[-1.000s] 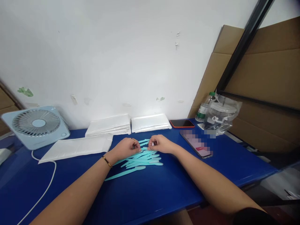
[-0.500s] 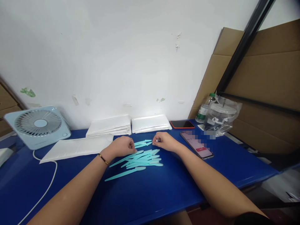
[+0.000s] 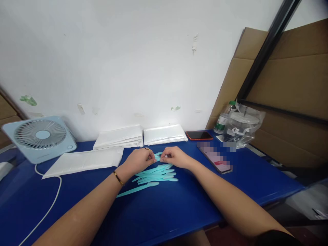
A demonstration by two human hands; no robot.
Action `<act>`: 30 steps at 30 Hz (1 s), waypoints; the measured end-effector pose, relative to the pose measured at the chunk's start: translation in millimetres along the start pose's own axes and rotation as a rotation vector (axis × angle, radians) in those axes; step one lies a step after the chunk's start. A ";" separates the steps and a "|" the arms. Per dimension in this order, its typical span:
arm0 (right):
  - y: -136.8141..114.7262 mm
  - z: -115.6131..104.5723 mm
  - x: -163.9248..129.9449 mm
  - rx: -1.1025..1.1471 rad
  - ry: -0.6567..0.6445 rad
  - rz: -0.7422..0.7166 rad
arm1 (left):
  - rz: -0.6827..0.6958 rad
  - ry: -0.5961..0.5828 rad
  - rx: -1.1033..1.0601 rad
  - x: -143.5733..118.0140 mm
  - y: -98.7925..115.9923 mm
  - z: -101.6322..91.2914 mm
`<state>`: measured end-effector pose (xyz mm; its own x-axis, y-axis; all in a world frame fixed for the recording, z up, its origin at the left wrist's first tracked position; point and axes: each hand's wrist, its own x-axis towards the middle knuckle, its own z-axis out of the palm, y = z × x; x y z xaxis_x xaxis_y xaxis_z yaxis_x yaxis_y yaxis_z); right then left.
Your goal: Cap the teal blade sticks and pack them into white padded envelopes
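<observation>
A: What are the hands doing at the middle of the frame?
B: The left hand (image 3: 139, 160) and the right hand (image 3: 175, 156) meet fingertip to fingertip, both pinched narrow on a small teal piece (image 3: 158, 157) between them.

A: And the rest of those pieces?
B: A loose pile of teal plastic sticks (image 3: 156, 175) lies just below the hands on the blue table (image 3: 179, 212), one stray stick (image 3: 135, 189) pointing toward lower left.

A: What surrounds them?
B: Left of centre, a flat white bag (image 3: 84, 160); behind it, two stacks of white bags (image 3: 139, 136) against the wall. A light blue fan (image 3: 39, 137) sits at far left. Right of the hands lies a phone (image 3: 215, 158), with a red-edged phone (image 3: 199, 135) behind it and a bagged jar (image 3: 242, 128) beside a bottle (image 3: 222, 121).
</observation>
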<state>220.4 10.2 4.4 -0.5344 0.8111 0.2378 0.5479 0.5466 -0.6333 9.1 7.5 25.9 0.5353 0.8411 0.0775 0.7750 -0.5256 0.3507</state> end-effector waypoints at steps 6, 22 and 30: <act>33.3 -20.3 -1.2 0.010 0.065 0.121 | -0.071 0.022 0.020 5.0 -18.6 3.0; 12.0 -25.3 -8.8 -0.068 -0.194 -0.034 | 0.088 -0.172 0.013 -0.9 1.1 -0.5; 34.6 -40.6 -7.5 -0.170 0.148 0.087 | -0.061 -0.023 0.061 1.1 -16.2 -8.4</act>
<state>269.5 31.5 10.5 -0.3873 0.8714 0.3010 0.6950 0.4905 -0.5257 -5.6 18.0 28.1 0.4933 0.8691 0.0358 0.8254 -0.4807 0.2962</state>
